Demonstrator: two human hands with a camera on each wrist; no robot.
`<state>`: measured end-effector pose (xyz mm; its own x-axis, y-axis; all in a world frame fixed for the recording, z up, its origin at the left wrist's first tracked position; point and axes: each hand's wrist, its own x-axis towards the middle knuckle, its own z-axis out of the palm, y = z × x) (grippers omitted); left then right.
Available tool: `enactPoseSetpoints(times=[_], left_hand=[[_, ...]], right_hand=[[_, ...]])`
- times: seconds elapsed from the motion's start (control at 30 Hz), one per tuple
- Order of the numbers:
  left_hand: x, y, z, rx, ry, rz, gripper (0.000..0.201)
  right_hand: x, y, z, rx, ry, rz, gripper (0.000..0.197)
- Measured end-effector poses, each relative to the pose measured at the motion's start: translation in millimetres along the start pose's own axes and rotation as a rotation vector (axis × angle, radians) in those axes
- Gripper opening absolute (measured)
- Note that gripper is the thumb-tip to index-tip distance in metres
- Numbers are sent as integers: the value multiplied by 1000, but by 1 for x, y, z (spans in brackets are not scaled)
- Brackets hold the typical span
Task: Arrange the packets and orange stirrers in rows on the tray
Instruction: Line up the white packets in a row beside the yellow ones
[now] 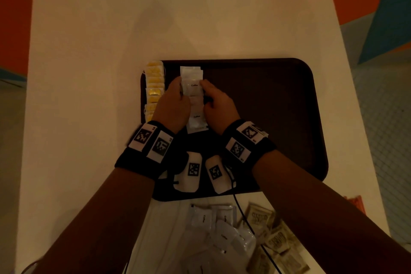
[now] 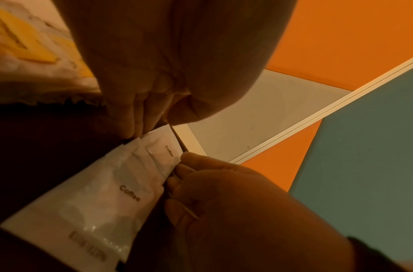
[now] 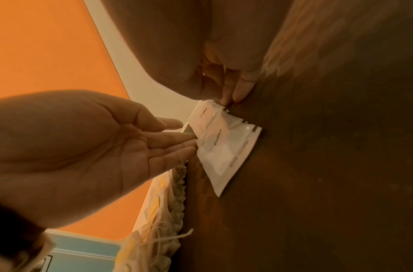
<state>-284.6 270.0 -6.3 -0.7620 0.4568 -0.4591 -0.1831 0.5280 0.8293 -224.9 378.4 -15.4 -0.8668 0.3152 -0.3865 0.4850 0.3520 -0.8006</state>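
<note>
Packets with yellow labels [image 1: 154, 87] line the brown tray's [image 1: 278, 118] left edge. Next, the left hand [image 1: 172, 104], fingers straight and together, presses the left side of a white coffee packet row [image 1: 194, 98]. The right hand [image 1: 219, 107] touches its right side, fingers extended. Loose packets [image 1: 222, 229] lie nearer, off the tray.

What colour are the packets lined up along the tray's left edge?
Pale with yellow labels: the yellow packets on the tray. The head view shows them best.
</note>
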Motion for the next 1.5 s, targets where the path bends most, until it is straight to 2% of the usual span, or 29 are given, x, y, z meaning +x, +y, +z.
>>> enactPoseSetpoints(times=[0.17,0.27,0.4,0.5,0.73,1.0,1.1,1.3,1.5], left_hand=[[-19,12,-5,78,28,12,48],[-36,12,-2,47,16,-11,49],[-49,5,11,-87,-5,-88,60],[-50,1,20,-153,38,-144,72],[-51,1,25,-285,105,-124,76],[-47,2,18,-245,74,-96,74],[-49,-2,15,-214,71,-105,73],[-56,-8,19,-203,42,-91,70],[-47,0,14,-197,52,-70,71]], right_hand=[[-8,3,-2,-45,43,-2,56],[-22,11,-7,-33,38,33,56],[-41,20,-3,-14,-28,57,54],[-47,21,6,27,-37,34,52],[-48,20,13,94,11,-11,50],[-43,18,6,-17,13,-12,53],[-48,19,6,-6,30,-15,52],[-57,22,10,3,-29,-1,51],[-46,20,5,32,26,6,58]])
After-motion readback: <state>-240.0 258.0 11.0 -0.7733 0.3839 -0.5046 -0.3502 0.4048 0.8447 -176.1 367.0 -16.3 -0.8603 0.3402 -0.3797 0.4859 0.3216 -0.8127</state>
